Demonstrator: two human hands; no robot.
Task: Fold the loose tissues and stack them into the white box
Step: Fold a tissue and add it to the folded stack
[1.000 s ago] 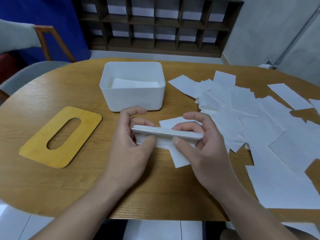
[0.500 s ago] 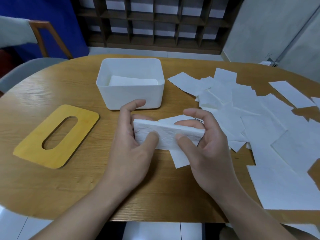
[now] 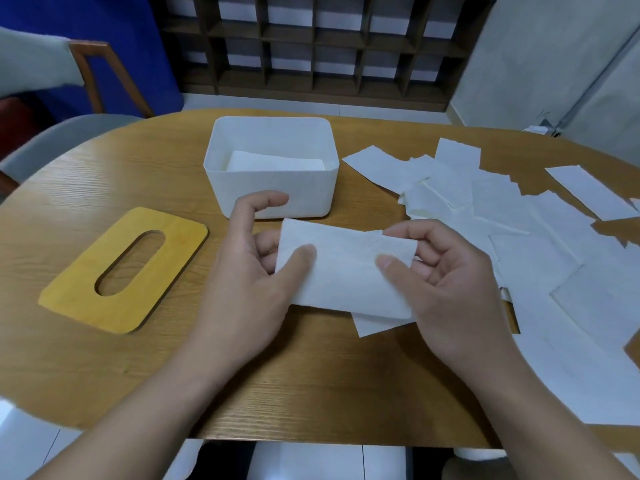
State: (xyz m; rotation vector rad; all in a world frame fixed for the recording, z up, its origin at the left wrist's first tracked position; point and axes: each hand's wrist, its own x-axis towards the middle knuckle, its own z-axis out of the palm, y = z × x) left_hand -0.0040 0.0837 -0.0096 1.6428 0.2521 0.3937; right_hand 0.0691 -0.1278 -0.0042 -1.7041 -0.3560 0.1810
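Holding: my left hand (image 3: 242,289) and right hand (image 3: 446,292) pinch a folded tissue (image 3: 346,271)
Box (image 3: 273,192): behind, mid-counter (image 3: 86,375)

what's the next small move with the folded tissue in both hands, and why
Probably carry the folded tissue forward and lay it flat in the white box. Both the left hand and right hand pinch its ends, it looks fully folded, and the box sits open just beyond it with folded tissues already inside.
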